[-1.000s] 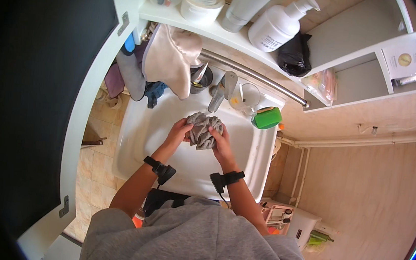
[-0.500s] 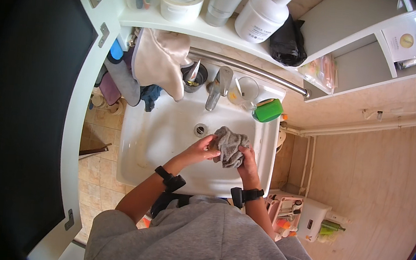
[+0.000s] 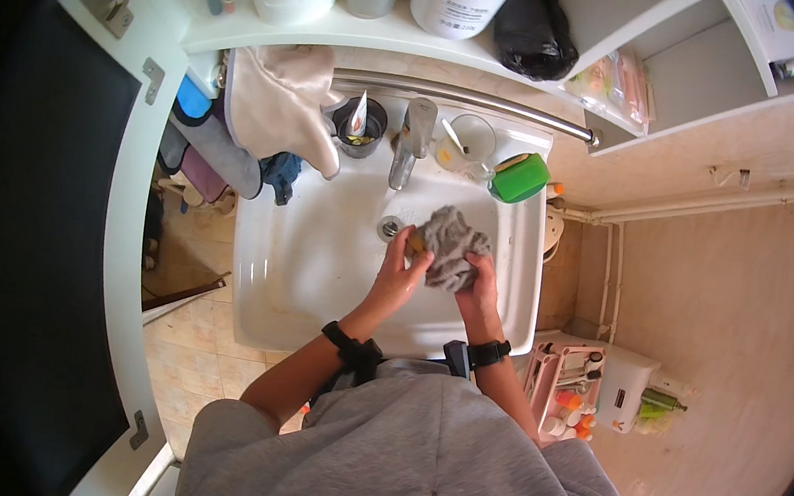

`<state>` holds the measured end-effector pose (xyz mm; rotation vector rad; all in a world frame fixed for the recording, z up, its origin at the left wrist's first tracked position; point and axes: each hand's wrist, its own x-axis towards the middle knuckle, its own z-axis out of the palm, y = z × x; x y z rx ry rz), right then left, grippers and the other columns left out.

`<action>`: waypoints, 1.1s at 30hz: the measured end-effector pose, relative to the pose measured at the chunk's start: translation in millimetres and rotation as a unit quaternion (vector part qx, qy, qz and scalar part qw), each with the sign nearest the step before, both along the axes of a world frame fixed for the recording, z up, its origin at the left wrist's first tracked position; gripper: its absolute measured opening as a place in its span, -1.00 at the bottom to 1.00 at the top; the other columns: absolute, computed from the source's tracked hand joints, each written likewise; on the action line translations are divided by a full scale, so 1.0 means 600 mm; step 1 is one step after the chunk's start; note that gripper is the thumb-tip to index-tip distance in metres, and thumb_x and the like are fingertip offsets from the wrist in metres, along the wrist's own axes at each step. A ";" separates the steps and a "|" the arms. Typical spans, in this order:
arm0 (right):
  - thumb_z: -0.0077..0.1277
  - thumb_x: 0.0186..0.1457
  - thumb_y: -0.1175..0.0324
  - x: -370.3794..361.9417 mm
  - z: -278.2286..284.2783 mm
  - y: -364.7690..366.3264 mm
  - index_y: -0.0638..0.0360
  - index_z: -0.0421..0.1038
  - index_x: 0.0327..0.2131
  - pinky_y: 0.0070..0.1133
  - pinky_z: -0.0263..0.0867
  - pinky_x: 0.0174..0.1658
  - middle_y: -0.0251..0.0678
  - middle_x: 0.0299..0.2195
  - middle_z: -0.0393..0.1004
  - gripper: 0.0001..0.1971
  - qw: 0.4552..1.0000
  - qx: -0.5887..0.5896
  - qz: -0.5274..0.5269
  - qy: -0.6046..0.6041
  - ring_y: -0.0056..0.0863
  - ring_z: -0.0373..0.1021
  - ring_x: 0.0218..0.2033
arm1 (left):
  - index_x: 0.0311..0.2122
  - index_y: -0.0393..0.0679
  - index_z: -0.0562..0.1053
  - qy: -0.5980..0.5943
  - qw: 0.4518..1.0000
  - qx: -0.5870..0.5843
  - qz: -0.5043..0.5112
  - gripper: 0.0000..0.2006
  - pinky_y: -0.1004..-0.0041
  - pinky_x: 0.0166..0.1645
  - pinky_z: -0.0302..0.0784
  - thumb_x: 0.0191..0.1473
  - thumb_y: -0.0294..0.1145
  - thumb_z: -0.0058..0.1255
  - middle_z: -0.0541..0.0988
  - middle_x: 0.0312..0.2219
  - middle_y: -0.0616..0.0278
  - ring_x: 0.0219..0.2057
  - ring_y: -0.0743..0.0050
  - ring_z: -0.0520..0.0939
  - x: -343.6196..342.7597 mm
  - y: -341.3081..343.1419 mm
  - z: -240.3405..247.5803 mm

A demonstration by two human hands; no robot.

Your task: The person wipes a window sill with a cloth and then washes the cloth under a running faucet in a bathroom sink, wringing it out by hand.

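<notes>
Over the white sink [image 3: 269,308], a crumpled grey cloth [image 3: 454,253] is bunched between my two hands. My right hand [image 3: 480,286] pinches its right edge, thumb on top. On the other side, my left hand [image 3: 398,274] is closed around a small yellowish-brown bar [image 3: 417,241], which looks like soap and presses against the cloth. My fingers hide most of the bar. Just left of the cloth lies the drain [image 3: 389,228], below the metal faucet [image 3: 414,143].
A green soap box [image 3: 519,177], a clear cup [image 3: 470,144] and a dark cup [image 3: 360,128] with a tube stand on the sink's back ledge. A metal rail [image 3: 466,102] runs behind. Beige satin fabric [image 3: 277,105] hangs at left; a shelf [image 3: 339,47] with containers is above.
My hands and the cloth have moved slightly away from me. The yellowish-brown bar now shows in my left hand. The whole view has shifted a little.
</notes>
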<state>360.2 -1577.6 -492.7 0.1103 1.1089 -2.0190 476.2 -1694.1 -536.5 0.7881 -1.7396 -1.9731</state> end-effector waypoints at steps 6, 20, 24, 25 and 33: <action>-0.09 0.03 0.55 0.013 -0.012 -0.075 0.15 0.25 0.00 -0.35 0.33 0.07 -0.25 -0.08 0.43 -0.60 0.999 -0.038 -0.008 -0.022 -0.32 0.38 -0.03 | 0.16 -0.24 0.19 0.086 0.964 0.233 0.094 -0.46 0.48 0.04 0.41 0.17 -0.26 0.10 0.38 0.01 0.13 0.01 0.42 0.43 -0.025 -0.041 0.034; 0.26 -0.02 0.08 0.040 -0.053 -0.234 0.22 0.31 -0.20 -0.53 0.38 -0.24 -0.28 -0.32 0.46 -0.51 0.985 0.167 -0.017 0.030 -0.51 0.39 -0.33 | -0.05 -0.25 0.39 -0.138 0.973 -0.148 0.108 -0.62 0.16 0.01 0.40 0.18 -0.15 -0.12 0.53 -0.13 -0.16 -0.09 -0.15 0.53 -0.069 -0.169 -0.006; 0.21 0.03 0.15 0.042 -0.110 -0.253 0.23 0.34 -0.28 -0.52 0.37 -0.29 -0.33 -0.42 0.47 -0.62 0.984 0.144 -0.076 0.066 -0.51 0.39 -0.40 | -0.14 -0.20 0.46 -0.197 0.962 -0.155 0.109 -0.64 0.09 -0.08 0.44 0.20 -0.13 -0.18 0.59 -0.26 -0.14 -0.20 -0.25 0.57 -0.073 -0.168 -0.005; 0.18 0.04 0.21 0.039 -0.117 -0.255 0.25 0.36 -0.32 -0.52 0.35 -0.31 -0.34 -0.46 0.47 -0.69 0.967 0.202 -0.062 0.143 -0.53 0.38 -0.43 | -0.16 -0.19 0.48 -0.198 0.959 -0.173 0.103 -0.64 0.07 -0.11 0.45 0.21 -0.11 -0.20 0.61 -0.29 -0.12 -0.23 -0.26 0.58 -0.075 -0.172 -0.016; 0.02 0.05 0.37 0.015 -0.098 -0.274 0.29 0.40 -0.41 -0.53 0.30 -0.37 -0.36 -0.52 0.46 -0.84 0.966 0.158 -0.017 0.204 -0.59 0.32 -0.49 | -0.17 -0.28 0.44 -0.085 0.987 -0.058 0.120 -0.64 0.39 -0.21 0.45 0.19 -0.13 0.00 0.55 -0.41 0.12 -0.37 0.38 0.53 -0.051 -0.195 -0.024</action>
